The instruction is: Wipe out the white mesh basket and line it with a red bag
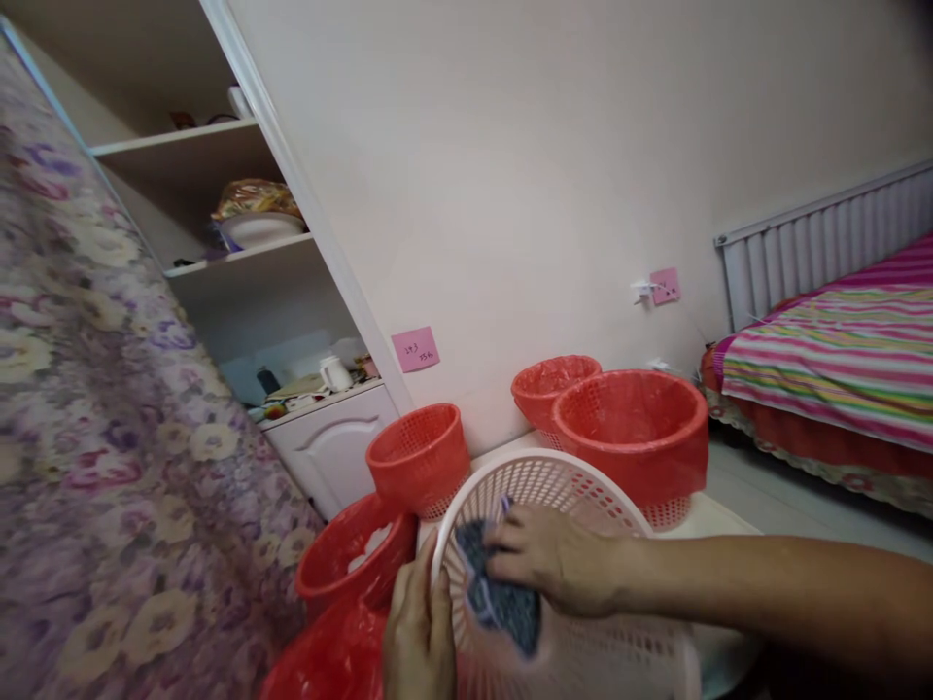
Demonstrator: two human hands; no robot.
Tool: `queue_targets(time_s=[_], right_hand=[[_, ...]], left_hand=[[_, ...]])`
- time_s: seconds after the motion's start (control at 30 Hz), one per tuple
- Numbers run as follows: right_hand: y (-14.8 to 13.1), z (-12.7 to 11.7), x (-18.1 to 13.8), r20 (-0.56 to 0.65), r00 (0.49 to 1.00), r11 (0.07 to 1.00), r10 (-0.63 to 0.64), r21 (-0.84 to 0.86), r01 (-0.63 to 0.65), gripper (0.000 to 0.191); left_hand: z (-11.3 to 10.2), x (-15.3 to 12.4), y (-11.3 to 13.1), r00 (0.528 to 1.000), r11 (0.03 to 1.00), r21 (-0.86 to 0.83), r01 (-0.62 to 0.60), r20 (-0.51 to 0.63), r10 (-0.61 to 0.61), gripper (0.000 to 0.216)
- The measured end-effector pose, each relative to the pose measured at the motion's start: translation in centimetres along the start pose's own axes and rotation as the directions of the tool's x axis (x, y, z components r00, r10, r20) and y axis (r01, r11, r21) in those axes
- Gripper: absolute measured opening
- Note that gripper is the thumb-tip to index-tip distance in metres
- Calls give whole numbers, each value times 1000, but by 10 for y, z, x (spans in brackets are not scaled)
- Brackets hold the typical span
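While my left hand (419, 632) grips the white basket's (583, 486) rim, my right (543, 559) presses a cloth (502, 603) inside; pink note (415, 349) unreadable.

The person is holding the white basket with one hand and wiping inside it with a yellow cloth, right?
Not quite: the cloth is dark blue-grey, not yellow. The head view shows the left hand holding the rim of the white basket while the right hand presses the cloth inside it.
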State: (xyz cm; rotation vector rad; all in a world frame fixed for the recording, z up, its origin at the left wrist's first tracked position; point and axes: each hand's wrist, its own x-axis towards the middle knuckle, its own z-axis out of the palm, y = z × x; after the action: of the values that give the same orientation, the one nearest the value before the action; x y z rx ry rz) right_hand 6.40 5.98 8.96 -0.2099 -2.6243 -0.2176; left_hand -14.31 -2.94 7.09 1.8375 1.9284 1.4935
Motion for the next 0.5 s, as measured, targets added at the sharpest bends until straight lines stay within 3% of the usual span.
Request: queue_targets(time_s=[0.1,0.17,0.3,0.37,0.43,0.47,0.5], right_hand=[[21,-25,7,57,990,982,127,-151,-117,34],[29,-24,0,162,954,958,251,-182,-222,32],[22,-2,-30,414,801,902,432,-173,-396,26],[11,4,-41,553,725,900,411,-121,-418,33],[2,3,-48,651,683,885,331,37,-464,36],[-1,1,-51,682,668,821,300,172,-544,37],[-3,-2,-53,693,663,688,284,335,-644,38]], left_hand=[[0,1,2,1000,999,27,-29,4,29,54],[0,1,2,999,998,43,-36,-25,37,54],[1,4,1,997,996,72,-61,-41,64,56],[1,7,1,997,994,97,-58,-43,62,59],[1,11,1,998,993,115,-39,-39,44,61],[0,13,1,999,992,124,-29,-37,34,61],[-1,16,0,999,991,135,-23,-36,28,61]])
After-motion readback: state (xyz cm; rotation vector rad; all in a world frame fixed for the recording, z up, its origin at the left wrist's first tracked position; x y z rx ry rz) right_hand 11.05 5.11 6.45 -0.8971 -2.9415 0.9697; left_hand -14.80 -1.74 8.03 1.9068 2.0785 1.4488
